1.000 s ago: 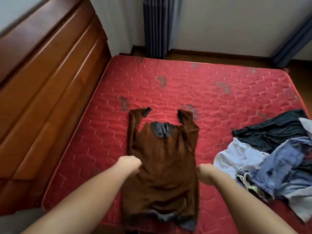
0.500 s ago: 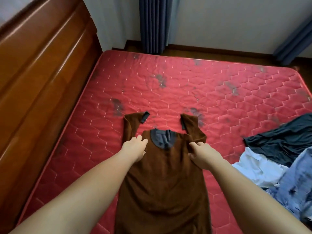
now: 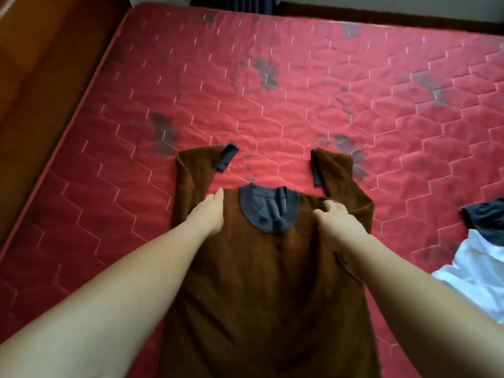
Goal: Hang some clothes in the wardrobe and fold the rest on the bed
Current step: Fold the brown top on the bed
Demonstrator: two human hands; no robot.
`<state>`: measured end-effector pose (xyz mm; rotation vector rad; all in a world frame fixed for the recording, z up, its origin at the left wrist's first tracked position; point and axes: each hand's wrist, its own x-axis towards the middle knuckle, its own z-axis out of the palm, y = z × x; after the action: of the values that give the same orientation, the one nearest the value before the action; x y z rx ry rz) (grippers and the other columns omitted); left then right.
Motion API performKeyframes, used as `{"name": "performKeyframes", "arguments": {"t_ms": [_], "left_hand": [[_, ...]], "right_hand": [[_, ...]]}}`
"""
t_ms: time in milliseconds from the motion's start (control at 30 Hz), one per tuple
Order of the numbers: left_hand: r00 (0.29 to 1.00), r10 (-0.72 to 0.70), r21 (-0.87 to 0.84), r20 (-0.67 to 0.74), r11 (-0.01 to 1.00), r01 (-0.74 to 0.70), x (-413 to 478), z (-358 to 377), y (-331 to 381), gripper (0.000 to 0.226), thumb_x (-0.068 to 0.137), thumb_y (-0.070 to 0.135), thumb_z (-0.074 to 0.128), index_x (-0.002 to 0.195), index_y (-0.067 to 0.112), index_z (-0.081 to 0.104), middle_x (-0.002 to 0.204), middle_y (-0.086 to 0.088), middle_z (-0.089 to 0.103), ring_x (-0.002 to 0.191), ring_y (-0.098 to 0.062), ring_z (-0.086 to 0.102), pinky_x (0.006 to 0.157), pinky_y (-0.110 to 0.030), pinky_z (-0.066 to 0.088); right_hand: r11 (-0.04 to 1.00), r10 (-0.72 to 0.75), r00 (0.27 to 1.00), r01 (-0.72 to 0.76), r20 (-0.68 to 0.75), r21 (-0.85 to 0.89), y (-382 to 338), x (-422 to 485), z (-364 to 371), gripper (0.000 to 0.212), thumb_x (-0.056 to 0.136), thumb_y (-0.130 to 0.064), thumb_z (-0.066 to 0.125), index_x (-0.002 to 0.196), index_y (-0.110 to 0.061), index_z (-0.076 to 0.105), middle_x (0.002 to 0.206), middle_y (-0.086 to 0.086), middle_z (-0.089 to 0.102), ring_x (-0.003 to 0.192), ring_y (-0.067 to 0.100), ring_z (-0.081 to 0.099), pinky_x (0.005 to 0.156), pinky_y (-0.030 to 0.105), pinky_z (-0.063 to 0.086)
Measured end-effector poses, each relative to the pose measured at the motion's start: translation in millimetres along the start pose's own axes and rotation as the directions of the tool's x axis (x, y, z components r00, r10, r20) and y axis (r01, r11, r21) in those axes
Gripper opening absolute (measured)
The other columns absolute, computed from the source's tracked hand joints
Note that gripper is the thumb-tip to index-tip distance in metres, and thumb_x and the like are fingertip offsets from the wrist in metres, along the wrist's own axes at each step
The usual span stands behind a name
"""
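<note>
– On the red mattress, near edge, centre: brown sweater, laid flat, front up, grey collar pointing away from the camera.
– Sleeves?
– Both are bent upward past the shoulders. Left cuff and right cuff are grey and lie on the mattress either side of the collar, not touching it.
– Hands?
– Both are on the sweater. Left hand rests on the shoulder just left of the collar, fingers straight and together, flat on the knit. Right hand rests on the shoulder just right of the collar, fingers lightly bent with tips down on the fabric, thumb apart from them. Forearms come in from the bottom corners and cover the sweater's sides.
– Hem?
– Cut off by the bottom edge.
– Anything else?
– Wooden headboard runs along the mattress's left side. At the right edge are a dark garment and a white garment, touching each other, apart from the sweater. Dark blotches dot the quilting.
</note>
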<state>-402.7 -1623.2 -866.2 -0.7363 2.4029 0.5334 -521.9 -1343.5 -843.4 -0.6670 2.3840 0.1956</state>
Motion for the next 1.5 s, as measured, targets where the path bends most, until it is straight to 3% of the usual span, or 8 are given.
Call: {"name": "performKeyframes", "arguments": {"t_ms": [167,400,767,967,1100,1200,1333,1500], "left_hand": [[0.998,-0.063,-0.208,0.008,0.976,0.064,41.7,19.7,2.1,0.083,0.087,0.002,0.055,0.159,0.012,0.015,0.159,-0.017,0.030,0.144,-0.035,0.035,0.116,-0.039,0.035],[0.975,0.168,-0.205,-0.143,0.959,-0.195,51.4,7.8,-5.0,0.034,0.077,0.012,0.074,0.110,0.010,0.070,0.113,-0.008,0.067,0.110,-0.029,0.060,0.096,-0.037,0.047],[0.894,0.147,0.089,-0.423,0.989,-0.120,133.5,-85.2,31.5,0.035,0.093,0.062,0.054,0.096,0.027,0.048,0.096,-0.012,0.064,0.095,-0.039,0.062,0.075,-0.040,0.047],[0.995,0.073,-0.063,0.068,0.996,-0.069,136.5,-53.4,9.0,0.082,0.086,0.034,0.069,0.156,0.028,0.027,0.151,-0.010,0.040,0.140,-0.033,0.038,0.115,-0.052,0.035],[0.991,0.133,0.051,-0.025,0.990,-0.132,132.2,-35.4,-16.7,0.076,0.087,0.019,0.057,0.156,0.031,0.028,0.160,-0.002,0.023,0.150,-0.025,0.015,0.120,-0.056,0.023],[0.987,0.043,0.264,-0.155,0.964,0.000,125.8,-27.2,-39.6,0.083,0.094,0.025,0.060,0.157,0.043,0.008,0.166,-0.003,-0.012,0.154,-0.029,-0.014,0.118,-0.064,0.010],[0.953,-0.229,0.094,-0.199,0.963,0.251,115.9,-24.8,-56.2,0.104,0.091,0.029,0.071,0.156,0.041,-0.010,0.160,-0.022,0.014,0.139,-0.045,0.035,0.104,-0.058,0.043],[0.885,-0.328,-0.171,-0.331,0.943,0.285,100.2,-27.5,-75.5,0.042,0.087,0.016,0.060,0.129,0.011,0.054,0.121,-0.018,0.063,0.109,-0.039,0.061,0.090,-0.045,0.052]], "right_hand": [[0.972,0.086,0.993,-0.067,-0.075,0.225,22.0,55.5,12.5,0.075,0.088,-0.013,0.060,0.154,-0.020,0.025,0.151,0.014,0.035,0.134,0.039,0.041,0.106,0.051,0.043],[0.975,0.030,0.997,-0.014,-0.068,0.222,37.0,78.9,21.4,0.020,0.083,-0.022,0.059,0.097,-0.021,0.045,0.098,0.011,0.063,0.097,0.036,0.059,0.074,0.038,0.039],[0.959,0.221,0.885,-0.123,-0.408,0.254,124.4,125.2,-40.1,0.028,0.093,-0.026,0.052,0.120,-0.031,0.049,0.109,0.015,0.066,0.095,0.040,0.064,0.073,0.043,0.048],[0.292,0.351,0.936,-0.127,0.018,0.948,121.8,124.5,-26.7,0.052,0.085,-0.021,0.055,0.135,-0.029,0.050,0.121,0.012,0.063,0.102,0.032,0.063,0.083,0.040,0.052],[0.710,0.387,0.867,-0.064,-0.313,0.701,108.7,112.4,-6.8,0.059,0.088,-0.031,0.060,0.143,-0.021,0.044,0.141,0.013,0.053,0.130,0.034,0.049,0.110,0.049,0.039],[0.996,0.006,0.761,0.054,-0.648,0.073,70.3,100.6,5.1,0.064,0.085,-0.027,0.064,0.146,-0.018,0.045,0.152,0.016,0.040,0.145,0.037,0.031,0.119,0.059,0.017],[0.932,-0.363,0.909,0.350,-0.203,-0.098,-7.9,93.3,29.6,0.069,0.095,-0.041,0.053,0.158,-0.030,0.026,0.165,0.011,0.025,0.153,0.033,0.017,0.124,0.054,0.013],[0.957,-0.272,0.962,0.269,0.015,0.104,-72.3,87.8,46.4,0.064,0.098,-0.054,0.047,0.156,-0.042,0.024,0.169,0.010,-0.001,0.155,0.034,-0.004,0.124,0.055,0.011]]}}
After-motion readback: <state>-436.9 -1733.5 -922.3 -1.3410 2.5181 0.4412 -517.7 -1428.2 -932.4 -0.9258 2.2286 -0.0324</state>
